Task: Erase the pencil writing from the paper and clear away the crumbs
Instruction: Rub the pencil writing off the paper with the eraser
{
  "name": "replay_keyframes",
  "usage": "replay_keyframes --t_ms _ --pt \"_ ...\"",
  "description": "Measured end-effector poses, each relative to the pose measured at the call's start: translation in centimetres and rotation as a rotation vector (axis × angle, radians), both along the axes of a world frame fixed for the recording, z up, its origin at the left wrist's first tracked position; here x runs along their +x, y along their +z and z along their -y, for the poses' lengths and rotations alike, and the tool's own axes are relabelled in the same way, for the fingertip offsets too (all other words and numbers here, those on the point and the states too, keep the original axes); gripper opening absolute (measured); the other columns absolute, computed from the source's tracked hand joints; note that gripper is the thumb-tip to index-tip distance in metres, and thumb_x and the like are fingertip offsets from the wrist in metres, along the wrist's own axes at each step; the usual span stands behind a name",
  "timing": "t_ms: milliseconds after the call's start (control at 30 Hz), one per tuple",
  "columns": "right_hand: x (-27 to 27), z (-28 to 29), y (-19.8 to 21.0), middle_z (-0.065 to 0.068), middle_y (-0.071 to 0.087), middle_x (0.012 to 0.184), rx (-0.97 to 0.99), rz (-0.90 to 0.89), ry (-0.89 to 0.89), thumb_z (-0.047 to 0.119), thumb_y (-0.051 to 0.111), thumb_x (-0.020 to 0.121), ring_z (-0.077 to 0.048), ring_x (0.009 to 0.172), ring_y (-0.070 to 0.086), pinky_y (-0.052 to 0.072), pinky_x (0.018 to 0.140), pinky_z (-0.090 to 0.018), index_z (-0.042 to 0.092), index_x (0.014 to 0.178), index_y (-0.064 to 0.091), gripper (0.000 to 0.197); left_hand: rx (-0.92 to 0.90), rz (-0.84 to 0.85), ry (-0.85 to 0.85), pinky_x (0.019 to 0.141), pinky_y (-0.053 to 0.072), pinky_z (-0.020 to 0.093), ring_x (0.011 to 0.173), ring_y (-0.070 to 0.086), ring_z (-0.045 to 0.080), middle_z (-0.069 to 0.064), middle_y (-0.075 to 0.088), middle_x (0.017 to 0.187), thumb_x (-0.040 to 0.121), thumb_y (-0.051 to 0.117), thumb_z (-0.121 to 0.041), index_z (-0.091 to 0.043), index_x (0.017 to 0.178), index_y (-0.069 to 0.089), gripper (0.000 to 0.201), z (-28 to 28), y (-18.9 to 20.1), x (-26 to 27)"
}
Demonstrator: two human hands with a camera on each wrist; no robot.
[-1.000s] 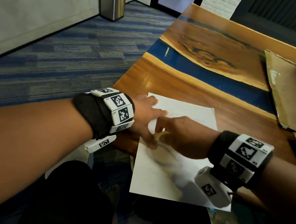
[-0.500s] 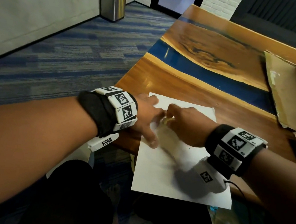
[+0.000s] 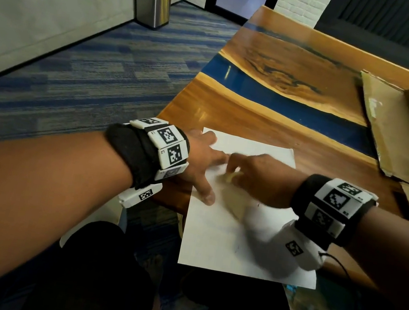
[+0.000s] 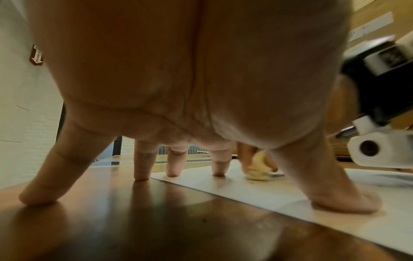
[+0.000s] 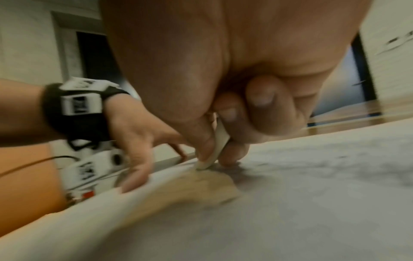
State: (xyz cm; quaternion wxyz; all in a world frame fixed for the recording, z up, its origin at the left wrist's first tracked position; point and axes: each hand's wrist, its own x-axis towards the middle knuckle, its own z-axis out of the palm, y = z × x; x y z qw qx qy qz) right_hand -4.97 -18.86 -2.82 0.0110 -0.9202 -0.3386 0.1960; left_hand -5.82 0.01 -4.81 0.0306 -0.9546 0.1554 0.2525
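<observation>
Pinching a small cream rubber eraser [image 5: 218, 141], the right hand [image 3: 261, 180] scrubs the white paper sheet [image 3: 214, 239]; the left hand [image 3: 202, 160], fingers spread flat, pins it against the glossy wooden bench [image 3: 231, 116] so it cannot slide.

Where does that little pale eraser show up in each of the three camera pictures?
Head view: the eraser peeks from under the right hand, mid-picture.
Left wrist view: the eraser sits right of centre, beyond the left hand's fingers.
Right wrist view: the eraser is at centre, pinched against the sheet.
Shared landmark: the white paper.
</observation>
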Motion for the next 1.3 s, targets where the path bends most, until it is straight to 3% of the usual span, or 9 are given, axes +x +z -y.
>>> replay_keyframes --t_ms 100,233,400,533,700,833,1000,1167,1300 --pt "0.6 0.6 0.3 -0.004 0.063 0.106 -0.008 0.070 -0.087 0.029 0.047 0.102 -0.020 0.086 0.056 0.044 0.071 -0.032 0.025 0.123 0.050 0.022 0.021 0.004 0.000 0.113 0.030 0.064 0.149 0.012 0.040 0.007 0.010 0.164 0.059 0.061 -0.092 -0.051 0.155 0.006 0.118 0.1 0.0 0.0" --pt "-1.6 -0.1 0.1 0.004 0.060 0.108 0.008 -0.089 0.079 0.033 0.048 0.101 -0.017 0.093 0.057 0.047 0.081 -0.031 0.029 0.120 0.052 0.020 -0.008 -0.008 0.008 0.113 0.030 0.063 0.149 0.013 0.039 0.007 0.013 0.163 0.056 0.065 -0.091 -0.054 0.153 0.009 0.118 0.2 0.0 0.1" --pt "0.2 0.3 0.1 -0.003 0.063 0.109 -0.012 0.088 -0.070 0.032 0.046 0.101 -0.022 0.090 0.056 0.046 0.074 -0.035 0.026 0.122 0.047 0.022 0.018 -0.007 0.012 0.112 0.031 0.064 0.148 0.012 0.040 0.008 0.013 0.162 0.056 0.063 -0.092 -0.053 0.153 0.007 0.118 0.1 0.0 0.1" --pt "-2.1 -0.7 -0.5 0.002 0.062 0.114 0.045 -0.085 0.059 0.032 0.049 0.100 -0.019 0.095 0.059 0.051 0.085 -0.034 0.026 0.123 0.049 0.024 -0.022 -0.009 0.011 0.112 0.032 0.062 0.147 0.014 0.039 0.009 0.018 0.159 0.055 0.065 -0.091 -0.055 0.150 0.011 0.116 0.1 0.1 0.1" --pt "0.6 1.0 0.2 -0.003 0.062 0.115 -0.026 0.074 -0.083 0.031 0.046 0.102 -0.020 0.090 0.055 0.043 0.073 -0.030 0.027 0.125 0.048 0.024 0.040 0.001 0.002 0.113 0.030 0.064 0.149 0.011 0.041 0.008 0.011 0.164 0.060 0.063 -0.090 -0.051 0.155 0.005 0.118 0.3 0.3 -0.1" --pt "-1.4 0.7 -0.1 0.002 0.061 0.117 0.015 -0.057 0.093 0.033 0.048 0.101 -0.018 0.095 0.057 0.050 0.085 -0.035 0.029 0.121 0.051 0.021 0.020 -0.015 0.011 0.111 0.031 0.064 0.148 0.012 0.041 0.007 0.013 0.161 0.056 0.066 -0.090 -0.056 0.153 0.006 0.118 0.5 0.4 0.1" --pt "0.7 1.9 -0.1 -0.004 0.062 0.120 -0.019 0.128 -0.047 0.032 0.044 0.102 -0.022 0.095 0.056 0.048 0.078 -0.035 0.029 0.126 0.048 0.025 0.058 -0.024 0.019 0.113 0.029 0.065 0.149 0.010 0.043 0.008 0.009 0.164 0.059 0.066 -0.089 -0.056 0.153 0.001 0.119 0.8 0.7 0.1" --pt "-1.3 1.3 -0.3 0.002 0.060 0.119 0.002 -0.035 0.149 0.031 0.046 0.101 -0.018 0.100 0.056 0.050 0.089 -0.036 0.031 0.126 0.051 0.025 0.053 -0.033 0.027 0.112 0.029 0.065 0.148 0.010 0.044 0.009 0.008 0.164 0.055 0.067 -0.090 -0.058 0.152 0.001 0.121 0.9 0.7 0.3" --pt "0.9 2.4 -0.2 -0.003 0.061 0.117 -0.034 0.163 -0.033 0.028 0.042 0.102 -0.022 0.093 0.056 0.051 0.079 -0.037 0.032 0.126 0.048 0.025 0.073 -0.026 0.031 0.112 0.030 0.065 0.149 0.011 0.043 0.008 0.009 0.164 0.057 0.065 -0.090 -0.059 0.152 -0.001 0.120 1.0 0.8 0.3"
